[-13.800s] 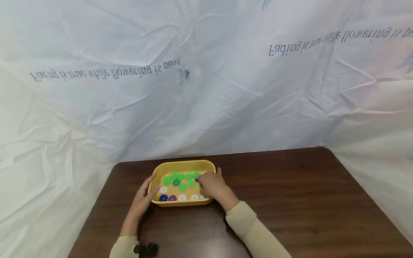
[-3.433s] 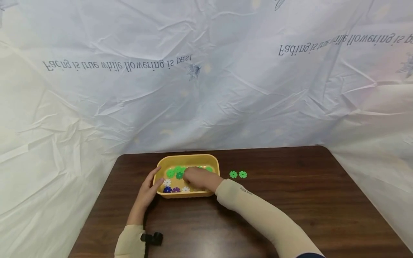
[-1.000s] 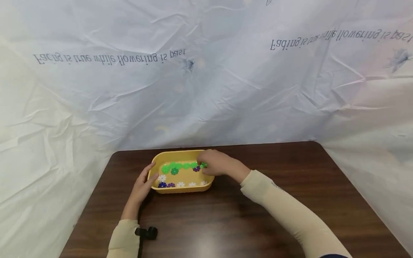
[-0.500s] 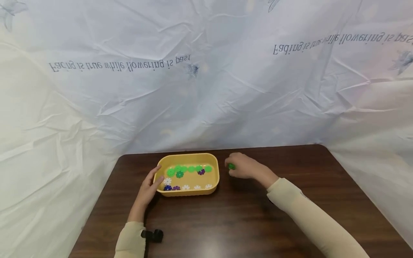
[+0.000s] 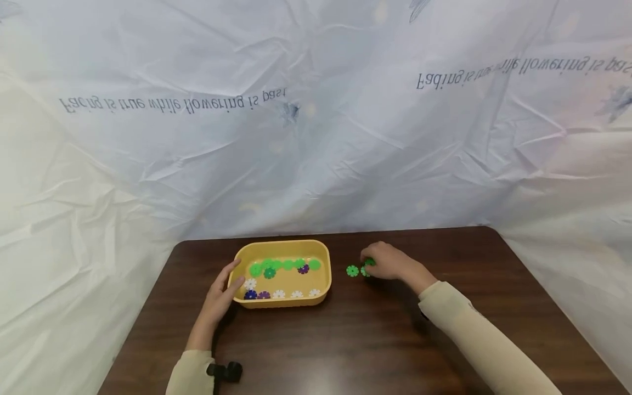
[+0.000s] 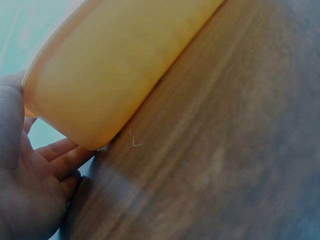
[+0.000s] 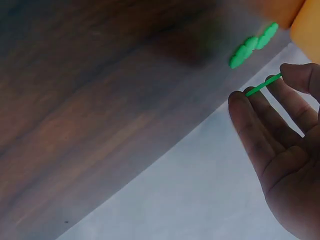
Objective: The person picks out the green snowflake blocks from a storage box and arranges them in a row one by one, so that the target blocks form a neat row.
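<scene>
My left hand (image 5: 220, 296) grips the left end of a yellow plastic basin (image 5: 323, 282), thumb over the rim and fingers against the outer wall. In the left wrist view, the fingers (image 6: 60, 159) lie near the wall's lower edge. To the right of the basin, my right hand (image 5: 392, 262) pinches a green snowflake disc (image 7: 262, 85), held edge-on between thumb and fingertips in the right wrist view. Just below it on the table lie two more green snowflake discs (image 5: 352, 271), side by side, one partly covered by the hand in the head view.
Inside the basin, several light green discs (image 5: 288, 265) line the far side with a darker green disc (image 5: 269, 273). White discs (image 5: 278, 294), a blue disc (image 5: 250, 295) and purple discs (image 5: 264, 295) lie there too. A white curtain (image 5: 316, 137) hangs behind the brown table (image 5: 370, 345).
My right hand has moved right, out of the basin, carrying a green snowflake disc to the two on the table. Those two came out after the earliest frame. My left hand stays on the basin.
</scene>
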Action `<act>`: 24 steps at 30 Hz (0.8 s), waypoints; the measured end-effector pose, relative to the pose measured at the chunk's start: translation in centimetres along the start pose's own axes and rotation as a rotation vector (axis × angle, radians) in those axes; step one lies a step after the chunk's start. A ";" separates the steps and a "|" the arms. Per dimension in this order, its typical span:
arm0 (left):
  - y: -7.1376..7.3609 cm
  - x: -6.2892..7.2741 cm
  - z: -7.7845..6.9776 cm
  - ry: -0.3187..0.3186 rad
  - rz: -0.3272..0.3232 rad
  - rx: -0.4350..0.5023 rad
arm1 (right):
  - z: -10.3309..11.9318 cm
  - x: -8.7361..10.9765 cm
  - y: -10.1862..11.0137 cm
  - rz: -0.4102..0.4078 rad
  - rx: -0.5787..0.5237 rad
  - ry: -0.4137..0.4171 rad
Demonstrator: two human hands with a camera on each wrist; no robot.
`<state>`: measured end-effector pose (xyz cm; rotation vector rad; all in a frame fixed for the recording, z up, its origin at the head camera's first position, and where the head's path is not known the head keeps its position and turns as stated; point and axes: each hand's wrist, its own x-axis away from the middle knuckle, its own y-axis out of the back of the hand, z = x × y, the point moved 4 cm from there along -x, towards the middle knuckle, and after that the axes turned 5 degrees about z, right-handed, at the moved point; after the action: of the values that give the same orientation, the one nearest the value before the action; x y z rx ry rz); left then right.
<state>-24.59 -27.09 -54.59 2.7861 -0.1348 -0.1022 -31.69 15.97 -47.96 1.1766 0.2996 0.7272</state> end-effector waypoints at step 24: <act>0.1 -0.2 -0.1 0.023 -0.003 0.023 | -2.8 1.5 -1.5 -0.011 0.023 -0.051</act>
<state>-24.82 -27.11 -54.43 2.8091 -0.1275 -0.0699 -31.64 18.68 -50.14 1.2125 0.2721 0.6843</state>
